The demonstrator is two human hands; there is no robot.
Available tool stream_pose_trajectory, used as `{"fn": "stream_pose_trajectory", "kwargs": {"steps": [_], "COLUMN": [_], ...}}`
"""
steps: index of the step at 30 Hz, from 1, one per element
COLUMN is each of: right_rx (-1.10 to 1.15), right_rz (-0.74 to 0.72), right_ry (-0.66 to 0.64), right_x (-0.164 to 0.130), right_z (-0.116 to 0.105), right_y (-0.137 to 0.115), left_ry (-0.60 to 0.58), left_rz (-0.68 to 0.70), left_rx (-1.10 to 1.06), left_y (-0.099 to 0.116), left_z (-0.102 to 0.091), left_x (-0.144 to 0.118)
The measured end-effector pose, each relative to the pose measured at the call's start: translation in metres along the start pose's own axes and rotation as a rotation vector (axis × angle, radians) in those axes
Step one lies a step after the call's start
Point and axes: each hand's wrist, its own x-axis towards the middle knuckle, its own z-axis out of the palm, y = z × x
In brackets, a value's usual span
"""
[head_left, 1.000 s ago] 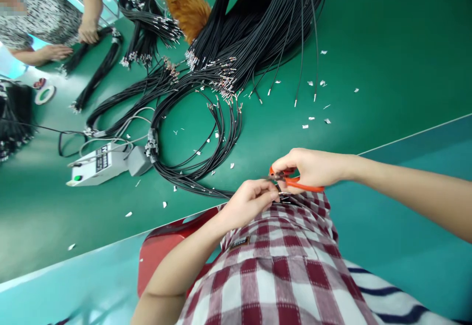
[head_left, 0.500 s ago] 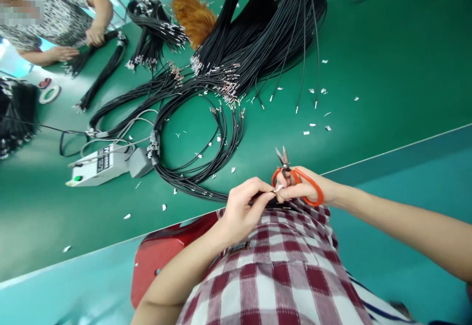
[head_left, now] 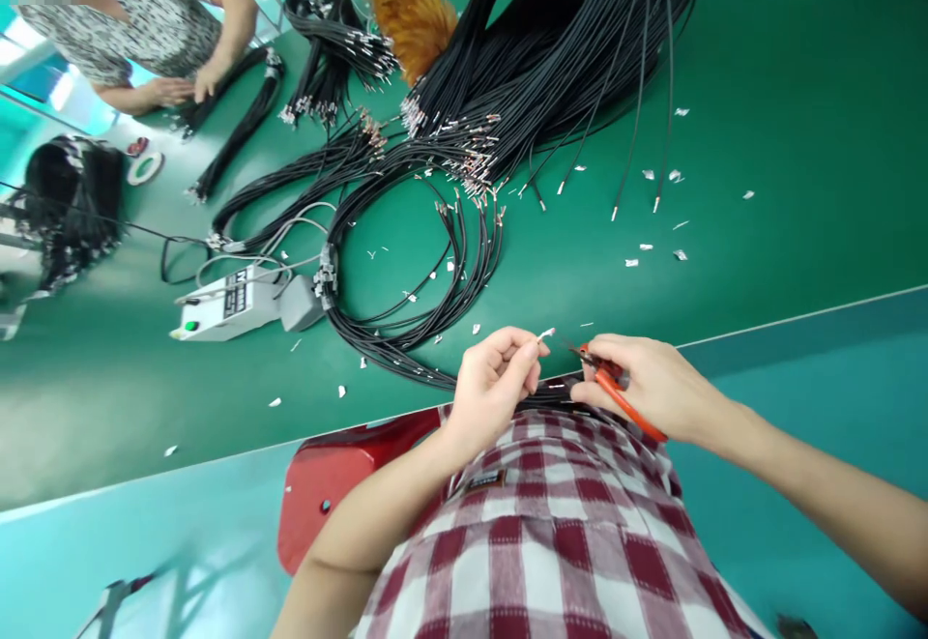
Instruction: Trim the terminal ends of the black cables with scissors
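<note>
Half a sec earlier the orange-handled scissors [head_left: 616, 390] stood blades-up; now they lay low in the right hand [head_left: 652, 390], fingers curled shut around the handles, blades closed near the wire. Left hand [head_left: 493, 388] pinched a black wire [head_left: 547, 393] at the green table [head_left: 797, 136] edge, its metal terminal [head_left: 546, 334] sticking up past the fingertips, so prob. a snip just made. Wire mostly hidden betw. hands & checked shirt [head_left: 551, 523]; cut itself not visible.
</note>
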Motion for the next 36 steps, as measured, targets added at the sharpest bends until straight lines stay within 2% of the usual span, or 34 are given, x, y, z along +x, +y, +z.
{"fn": "stream_pose_trajectory", "kwargs": {"steps": [5,16,18,22,25,29,36], "right_rx": [-0.046,0.171,0.137,-0.103,-0.196,-0.129,0.020], "right_rz": [0.026,0.074,0.078,0.080,0.093,0.117,0.086], "right_ry": [-0.081,-0.272,-0.260,-0.118,-0.104,-0.146,-0.106], "right_x": [0.009,0.021,0.020,0.015,0.014,0.015,0.009], "right_z": [-0.003,-0.013,-0.015,-0.017,-0.017,-0.009,0.004], "right_y": [-0.009,-0.017,-0.019,-0.027,-0.031,-0.023,-0.001], "left_ry": [0.011,-0.019,-0.024,-0.011,0.008,0.022,-0.002], "left_rz": [-0.017,0.005,0.011,0.031,0.076,0.079,0.003], "left_rx": [-0.029,0.022,0.035,0.064,0.101,0.053,-0.071], "left_y": [0.003,0.001,-0.001,-0.006,-0.010,-0.010,-0.002], "left_z": [0.003,0.001,0.001,0.001,0.002,0.001,-0.002], "left_x": [0.002,0.002,0.002,0.001,0.000,0.000,0.001]}}
